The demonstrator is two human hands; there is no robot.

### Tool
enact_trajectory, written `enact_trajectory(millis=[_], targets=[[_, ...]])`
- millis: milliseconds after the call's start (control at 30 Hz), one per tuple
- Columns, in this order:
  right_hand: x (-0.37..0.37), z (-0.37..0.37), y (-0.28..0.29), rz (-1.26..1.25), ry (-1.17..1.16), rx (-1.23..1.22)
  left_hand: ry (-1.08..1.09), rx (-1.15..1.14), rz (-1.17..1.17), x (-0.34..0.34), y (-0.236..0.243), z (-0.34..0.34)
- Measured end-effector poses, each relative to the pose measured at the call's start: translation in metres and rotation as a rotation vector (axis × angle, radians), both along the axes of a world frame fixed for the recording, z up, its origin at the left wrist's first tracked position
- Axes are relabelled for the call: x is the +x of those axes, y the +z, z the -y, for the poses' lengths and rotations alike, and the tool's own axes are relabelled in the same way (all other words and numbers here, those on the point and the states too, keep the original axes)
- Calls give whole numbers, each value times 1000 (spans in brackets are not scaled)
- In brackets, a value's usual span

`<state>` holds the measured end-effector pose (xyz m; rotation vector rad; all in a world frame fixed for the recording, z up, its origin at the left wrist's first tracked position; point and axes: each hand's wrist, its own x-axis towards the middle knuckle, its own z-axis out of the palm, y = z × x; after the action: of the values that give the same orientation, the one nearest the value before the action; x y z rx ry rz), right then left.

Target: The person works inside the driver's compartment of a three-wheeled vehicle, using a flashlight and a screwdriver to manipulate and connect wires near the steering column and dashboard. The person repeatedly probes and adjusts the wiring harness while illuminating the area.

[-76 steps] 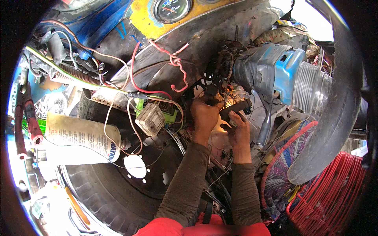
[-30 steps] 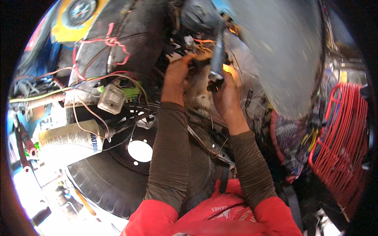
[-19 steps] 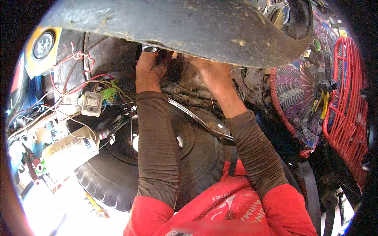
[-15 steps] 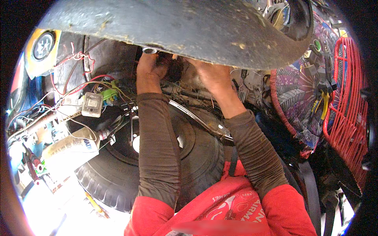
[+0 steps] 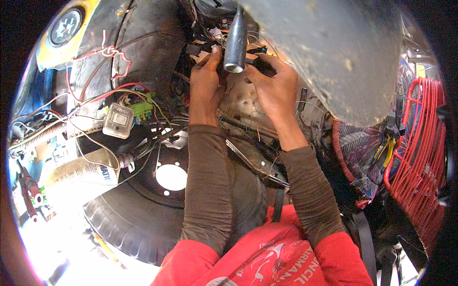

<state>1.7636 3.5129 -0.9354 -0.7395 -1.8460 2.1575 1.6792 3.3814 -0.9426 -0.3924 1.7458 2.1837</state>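
Note:
My left hand (image 5: 205,83) is raised among the wiring (image 5: 212,32) under the dash, fingers curled and thumb up; what it holds is hidden. My right hand (image 5: 274,86) is just to its right, fingers bent round a small dark part (image 5: 250,59) that I cannot make out clearly. A dark metal lever (image 5: 236,40) with a hollow end hangs between and in front of my hands. Behind them is a stained metal panel (image 5: 248,105) with loose wires.
A large grey curved piece (image 5: 334,47) overhangs the upper right. A yellow gauge panel (image 5: 81,21), loose wires, a boxy switch (image 5: 118,119) and a pale cylinder (image 5: 71,174) are at the left. A tyre (image 5: 124,229) lies below. A red corded chair (image 5: 415,152) stands right.
Since half a second ago the view has shifted, uncovering the lever and wiring above my hands. My left hand's thumb now shows upright, and my right hand's bent fingers have come into sight.

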Motion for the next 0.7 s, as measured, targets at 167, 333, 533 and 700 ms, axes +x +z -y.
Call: enact_trajectory(millis=[167,333,533,700], targets=[[0,-9,25,30,42,16,-21,68,-35,3,-4,9],[5,-9,32,14,34,-58,-36,-177,-180,-1,-6,2],[-2,-7,24,-54,32,-84,-34,-493,-388,6,5,-12],[-3,-12,25,-71,50,-113,-19,-728,-447,9,15,-18]])
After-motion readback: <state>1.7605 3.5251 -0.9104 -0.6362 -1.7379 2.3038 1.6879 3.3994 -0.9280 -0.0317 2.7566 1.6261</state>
